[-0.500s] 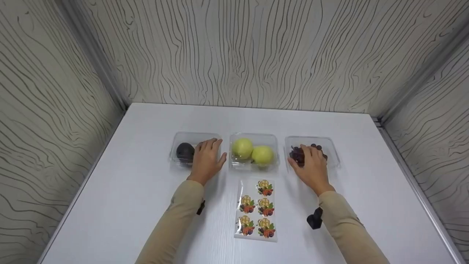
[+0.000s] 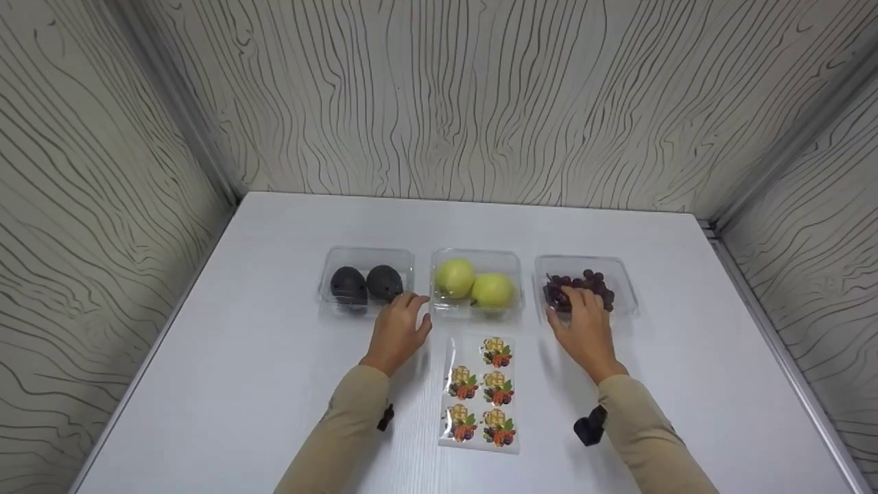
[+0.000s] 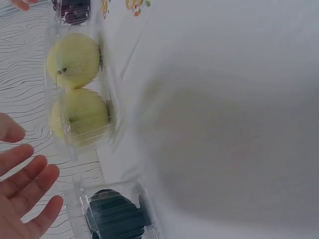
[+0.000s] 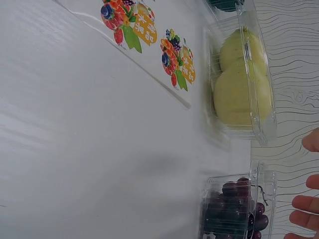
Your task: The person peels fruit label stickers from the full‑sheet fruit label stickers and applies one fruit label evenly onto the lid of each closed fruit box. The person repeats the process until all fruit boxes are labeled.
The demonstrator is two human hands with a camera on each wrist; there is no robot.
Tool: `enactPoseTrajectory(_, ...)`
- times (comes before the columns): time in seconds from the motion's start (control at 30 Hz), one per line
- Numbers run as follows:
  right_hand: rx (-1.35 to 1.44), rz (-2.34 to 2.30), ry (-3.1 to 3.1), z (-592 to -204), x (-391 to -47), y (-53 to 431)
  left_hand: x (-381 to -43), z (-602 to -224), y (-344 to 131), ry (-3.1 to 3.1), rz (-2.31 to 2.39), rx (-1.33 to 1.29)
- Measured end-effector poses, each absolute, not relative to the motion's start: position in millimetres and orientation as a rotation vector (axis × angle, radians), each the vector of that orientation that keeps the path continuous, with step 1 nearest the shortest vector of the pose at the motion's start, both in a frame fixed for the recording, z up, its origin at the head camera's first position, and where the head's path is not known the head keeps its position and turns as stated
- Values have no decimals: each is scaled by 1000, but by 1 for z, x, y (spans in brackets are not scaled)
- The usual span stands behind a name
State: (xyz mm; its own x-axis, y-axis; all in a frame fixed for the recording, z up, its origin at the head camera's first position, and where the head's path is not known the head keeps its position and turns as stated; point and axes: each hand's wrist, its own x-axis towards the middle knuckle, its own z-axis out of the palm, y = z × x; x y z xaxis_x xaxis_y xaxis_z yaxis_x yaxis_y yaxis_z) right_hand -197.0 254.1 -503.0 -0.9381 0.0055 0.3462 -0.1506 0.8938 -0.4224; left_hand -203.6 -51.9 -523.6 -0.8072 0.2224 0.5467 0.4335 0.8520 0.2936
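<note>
My left hand [image 2: 398, 333] hovers by the front right corner of the left clear plastic box [image 2: 370, 250], fingers loosely spread and holding nothing. That box contains two dark oval fruits [image 2: 348, 283] that look like avocados. Over the near edge of the right clear box [image 2: 625, 278] is my right hand [image 2: 585, 333], fingers relaxed, partly covering the dark red grapes [image 2: 593, 276] inside. In the right wrist view, its fingertips [image 4: 305, 219] appear beyond the grape box with nothing between them. Between the hands stands a middle clear box [image 2: 504, 255] with two yellow-green pears [image 2: 455, 278].
A sheet of fruit-printed stickers [image 2: 497, 387] lies in front of the middle box, its upper left spot blank. All of it rests on a white table [image 2: 226, 357]. Wood-patterned panels [image 2: 439, 103] enclose the back and sides.
My left hand has drawn back toward me from over the left box, uncovering the second dark fruit. The right hand has pulled back slightly, showing more grapes. The boxes have not moved.
</note>
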Motion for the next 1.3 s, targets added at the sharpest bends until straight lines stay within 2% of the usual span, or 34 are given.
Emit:
enactPoseTrajectory(0.37, 90, 709, -2570, -510, -190, 256, -191, -542, -41, -2698, -777, -553)
enactPoseTrajectory(0.6, 54, 741, -2552, -520, -185, 256, -183, -550, -33, -2845, -1056, -440)
enactPoseTrajectory(0.73, -7, 776, -2555, -524, -183, 257, -178, -552, -27, -2892, -1068, -425)
enactPoseTrajectory(1.03, -346, 1028, -2610, -529, -187, 270, -170, -560, -19, -2911, -638, -537)
enactPoseTrajectory(1.3, -833, 1719, -2451, -529, -190, 288, -170, -565, -19, -2911, -683, -517)
